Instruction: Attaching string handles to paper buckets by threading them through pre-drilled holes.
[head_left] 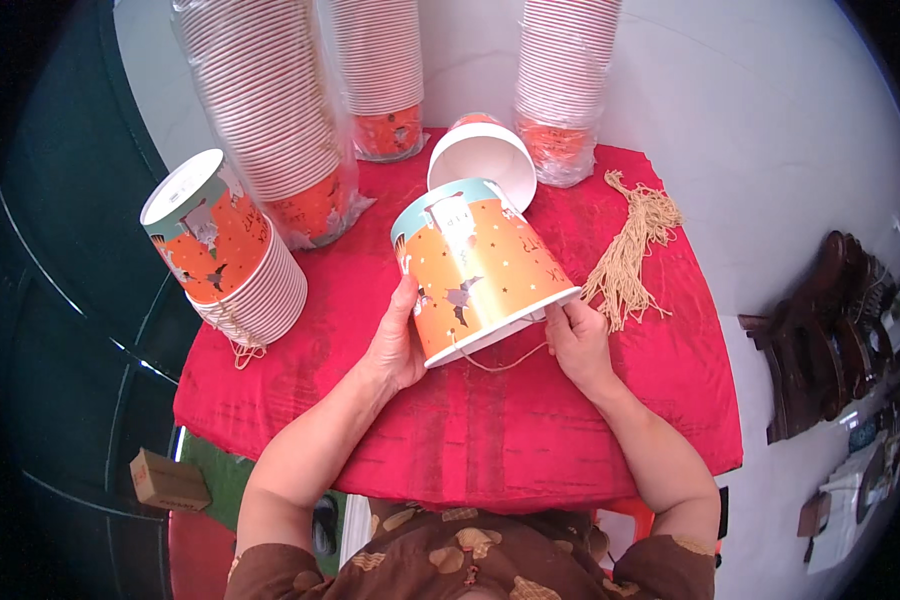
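I hold an orange and teal paper bucket tipped on its side above a red cloth table. My left hand grips its lower left side near the rim. My right hand pinches the rim on the right, where a thin tan string hangs in a loop under the rim. A bundle of tan strings lies on the cloth just right of my right hand. Behind the held bucket another bucket lies with its white inside facing me.
A leaning stack of finished buckets with strings rests at the left edge of the table. Three tall wrapped stacks of buckets stand at the back. A small cardboard box sits on the floor at lower left; dark wooden furniture stands right.
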Tool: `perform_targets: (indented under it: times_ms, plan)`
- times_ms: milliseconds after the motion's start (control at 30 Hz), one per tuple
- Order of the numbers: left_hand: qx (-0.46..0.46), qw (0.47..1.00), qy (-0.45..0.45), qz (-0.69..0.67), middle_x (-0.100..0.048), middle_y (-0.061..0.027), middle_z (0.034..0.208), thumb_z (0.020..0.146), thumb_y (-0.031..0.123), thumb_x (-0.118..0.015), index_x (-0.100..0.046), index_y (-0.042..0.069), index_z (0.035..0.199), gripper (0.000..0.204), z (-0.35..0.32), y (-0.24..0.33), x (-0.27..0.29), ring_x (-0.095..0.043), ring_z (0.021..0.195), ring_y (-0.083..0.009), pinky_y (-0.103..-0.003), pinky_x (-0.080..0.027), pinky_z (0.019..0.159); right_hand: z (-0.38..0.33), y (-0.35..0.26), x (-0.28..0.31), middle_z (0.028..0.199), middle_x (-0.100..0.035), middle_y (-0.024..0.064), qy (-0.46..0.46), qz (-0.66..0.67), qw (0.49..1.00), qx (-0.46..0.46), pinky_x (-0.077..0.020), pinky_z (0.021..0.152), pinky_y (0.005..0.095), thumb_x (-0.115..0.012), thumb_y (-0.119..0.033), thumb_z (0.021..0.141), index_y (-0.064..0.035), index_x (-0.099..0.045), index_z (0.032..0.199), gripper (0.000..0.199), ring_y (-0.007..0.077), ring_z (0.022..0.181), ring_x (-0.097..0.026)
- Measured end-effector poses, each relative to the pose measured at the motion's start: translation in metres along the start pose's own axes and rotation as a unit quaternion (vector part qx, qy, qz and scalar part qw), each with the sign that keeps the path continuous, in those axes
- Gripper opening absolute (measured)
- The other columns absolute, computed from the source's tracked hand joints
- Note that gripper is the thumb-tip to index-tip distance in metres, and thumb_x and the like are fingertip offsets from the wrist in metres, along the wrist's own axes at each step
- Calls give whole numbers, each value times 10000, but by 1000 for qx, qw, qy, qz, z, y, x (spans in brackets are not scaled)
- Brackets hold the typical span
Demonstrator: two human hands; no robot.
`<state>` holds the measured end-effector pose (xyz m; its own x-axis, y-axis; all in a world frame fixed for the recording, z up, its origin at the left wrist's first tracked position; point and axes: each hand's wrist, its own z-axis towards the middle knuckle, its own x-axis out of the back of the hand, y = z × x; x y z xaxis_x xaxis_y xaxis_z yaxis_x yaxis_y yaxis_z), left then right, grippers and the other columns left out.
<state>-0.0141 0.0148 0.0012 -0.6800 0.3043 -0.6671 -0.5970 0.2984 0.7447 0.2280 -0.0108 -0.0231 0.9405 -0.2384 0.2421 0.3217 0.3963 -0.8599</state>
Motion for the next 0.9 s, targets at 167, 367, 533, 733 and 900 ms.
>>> perform_targets:
  times_ms: [167, 367, 533, 733, 900]
  plan:
    - [-43, 999, 3, -5, -488, -119, 1413, 829, 693, -587, -354, 109, 1451, 885, -3, 5, -8, -523, 1263, -257, -457, -455, 1052, 7, -15, 0, 824, -601, 68, 90, -73, 990, 76, -410, 557, 267, -687, -73, 864, 12, -664, 948, 122, 125, 591, -486]
    - [-125, 988, -79, 53, -530, -107, 1352, 828, 568, -689, -334, 31, 1432, 882, -8, -8, -10, -529, 1244, -230, -415, -433, 1053, 4, 6, -4, 846, -627, 84, 65, -55, 995, 45, -470, 641, 294, -650, -38, 874, 21, -646, 962, 106, 171, 728, -597]
    - [-174, 939, -71, 289, -453, -148, 1382, 630, 518, -869, -245, -19, 1440, 1154, -14, -31, -7, -434, 1312, -255, -402, -342, 1104, -24, 57, 0, 1302, -572, 131, -32, 15, 993, 112, -441, 1010, 395, -644, -65, 867, 10, -503, 1302, 464, 255, 1200, -543]
    - [-275, 855, -162, 408, -314, -203, 1437, 519, 479, -937, -145, -23, 1481, 1343, -26, -49, -9, -355, 1353, -340, -441, -290, 1131, -23, 62, -3, 1322, -558, 135, -50, 73, 991, 101, -434, 1017, 398, -648, -76, 867, 10, -500, 1308, 473, 253, 1219, -529]
    - [-223, 879, -144, 397, -383, -195, 1418, 519, 483, -937, -197, -37, 1460, 1304, -29, -46, -9, -408, 1323, -318, -423, -327, 1110, -24, 62, -1, 1338, -546, 139, -58, 118, 987, 91, -428, 1024, 401, -651, -85, 867, 10, -497, 1313, 481, 251, 1234, -518]
